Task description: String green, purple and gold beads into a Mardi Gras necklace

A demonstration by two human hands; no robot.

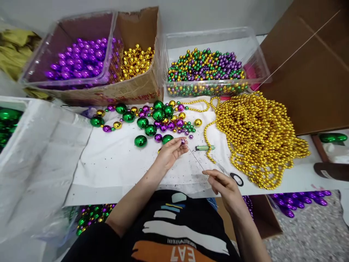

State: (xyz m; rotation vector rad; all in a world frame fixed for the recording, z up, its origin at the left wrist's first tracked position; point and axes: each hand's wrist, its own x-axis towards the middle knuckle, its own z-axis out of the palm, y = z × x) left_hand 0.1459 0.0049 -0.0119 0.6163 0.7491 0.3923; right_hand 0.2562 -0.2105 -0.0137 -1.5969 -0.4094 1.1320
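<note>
My left hand (172, 151) pinches a small purple bead (183, 141) between thumb and fingers. A thin, straight strand (194, 157), thread or needle, runs from that bead to my right hand (221, 183). The right thumb and fingertips are closed on its lower end. Just beyond my left hand lie loose green balls (140, 141), purple and gold balls, and small beads. A strung garland (128, 116) of mixed balls stretches away to the left. Near my right hand are scissors (236, 179) with black handles and a green cutter-like tool (203, 148).
A large heap of gold bead strands (259, 138) covers the right side. Behind stand a clear bin (215, 87) of mixed beads, a cardboard box (141, 89) with gold balls and a clear bin (68, 83) with purple ones. A white thread (300, 47) crosses the upper right.
</note>
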